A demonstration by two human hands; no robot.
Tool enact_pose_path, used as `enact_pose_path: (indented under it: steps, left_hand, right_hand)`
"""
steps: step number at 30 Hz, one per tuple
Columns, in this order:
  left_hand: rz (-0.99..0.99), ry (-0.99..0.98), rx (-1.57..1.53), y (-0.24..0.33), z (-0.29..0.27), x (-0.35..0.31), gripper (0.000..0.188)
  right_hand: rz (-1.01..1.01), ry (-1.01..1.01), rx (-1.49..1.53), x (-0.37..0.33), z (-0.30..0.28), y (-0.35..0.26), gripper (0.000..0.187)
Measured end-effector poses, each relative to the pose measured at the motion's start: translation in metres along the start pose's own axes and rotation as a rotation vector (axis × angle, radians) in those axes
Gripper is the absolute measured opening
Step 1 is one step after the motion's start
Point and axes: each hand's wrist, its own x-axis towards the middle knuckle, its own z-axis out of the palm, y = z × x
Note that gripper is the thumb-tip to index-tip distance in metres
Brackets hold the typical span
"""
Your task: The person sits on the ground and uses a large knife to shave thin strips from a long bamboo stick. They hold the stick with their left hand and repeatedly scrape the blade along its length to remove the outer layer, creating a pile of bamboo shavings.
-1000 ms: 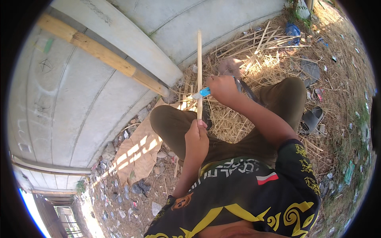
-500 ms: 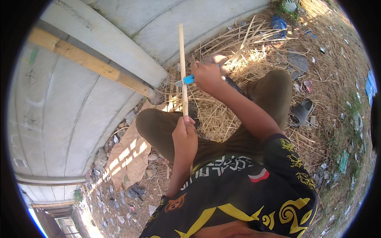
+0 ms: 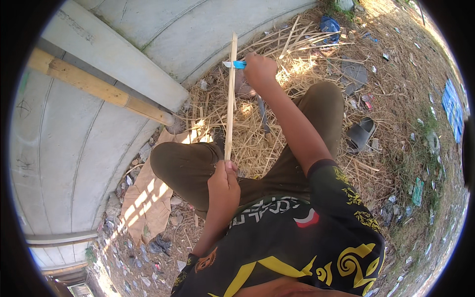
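My left hand [image 3: 224,184] is closed around the near end of a pale wooden strip [image 3: 229,116], which stretches away from me above my bent legs. In my right hand [image 3: 261,71] is a blue-handled utility knife [image 3: 239,64]. Its blade crosses the strip close to the far end and touches it; the tip shows on the left side. My fingers cover most of the knife's handle. A thin sliver hangs along the strip's right edge below the blade. Beneath, the ground is covered with straw-like wood shavings [image 3: 252,148].
A grey wall [image 3: 94,163] with a bamboo pole [image 3: 99,88] stands at the left. Flattened brown cardboard [image 3: 148,208] lies beside my left knee. More pale strips [image 3: 292,42] are heaped at the far side, near a blue plastic bag [image 3: 329,27]. A dark sandal [image 3: 360,135] rests at the right.
The knife in my right hand has moved away from me along the strip, from its middle to near its far end. My left hand still grips the near end, slightly closer to me.
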Motion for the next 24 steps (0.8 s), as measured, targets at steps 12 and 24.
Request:
enact_pose_path:
  steps: [12, 24]
  left_hand:
    - [-0.347, -0.258, -0.248, -0.075, -0.045, -0.097, 0.029]
    - [-0.314, -0.130, -0.416, -0.059, -0.048, -0.051, 0.029]
  right_hand:
    - [0.602, -0.110, 0.003, 0.046, -0.024, 0.071, 0.019]
    - [-0.215, -0.264, 0.416, -0.039, -0.035, -0.060, 0.028]
